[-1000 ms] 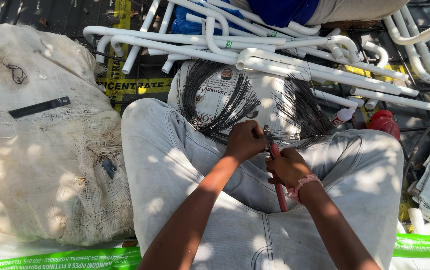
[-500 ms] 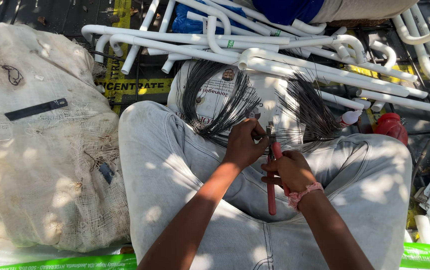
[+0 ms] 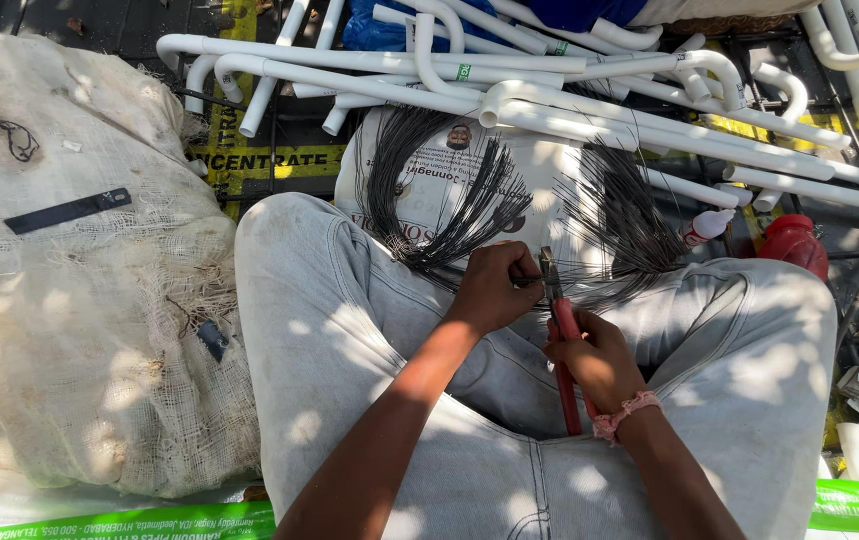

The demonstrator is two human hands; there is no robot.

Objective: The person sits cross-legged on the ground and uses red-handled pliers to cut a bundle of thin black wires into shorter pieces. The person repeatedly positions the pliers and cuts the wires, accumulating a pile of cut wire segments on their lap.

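- Right hand [image 3: 595,362] is wrapped around the red-handled pliers [image 3: 562,340], now set lower on the lap than a second ago.
- Left hand [image 3: 495,288] pinches a strand against the pliers' tip.
- The wire bundle [image 3: 470,205] fans out over the printed sheet [image 3: 430,165].
- White pipes [image 3: 590,100] lie beyond.

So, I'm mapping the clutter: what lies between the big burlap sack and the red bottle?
In the head view, between the burlap sack and the red bottle lie fanned black wire bundles on a white printed bag.
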